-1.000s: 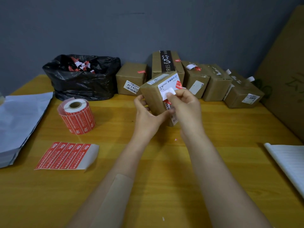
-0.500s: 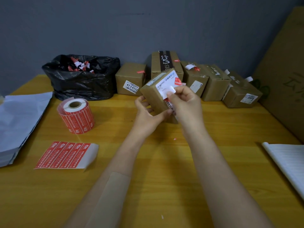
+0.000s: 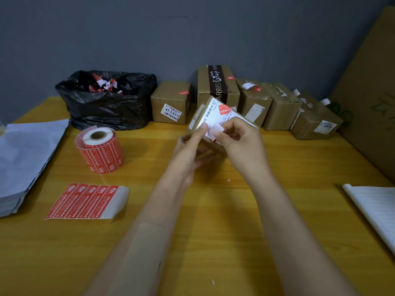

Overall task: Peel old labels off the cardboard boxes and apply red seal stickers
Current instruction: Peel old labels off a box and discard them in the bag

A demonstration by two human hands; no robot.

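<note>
I hold a small cardboard box (image 3: 210,152) tilted above the middle of the table. My left hand (image 3: 190,150) grips it from the left and underneath, thumb up against its white label (image 3: 215,113). My right hand (image 3: 239,142) pinches a lifted corner of that label (image 3: 217,131), which is curled away from the box. A small red sticker (image 3: 224,109) sits on the label's upper part. A roll of red seal stickers (image 3: 99,152) stands at the left, and a cut strip of red stickers (image 3: 85,201) lies in front of it.
Several cardboard boxes (image 3: 218,86) line the back wall. A black rubbish bag (image 3: 106,103) with peeled scraps is at the back left. White sheets (image 3: 23,154) lie at the left edge, a notebook (image 3: 376,210) at the right. A big cardboard sheet (image 3: 372,86) leans at the right.
The box has been turned and tilted so its labelled face points more upward. My left thumb has come up onto the label's edge, and my right hand still pinches the peeled corner.
</note>
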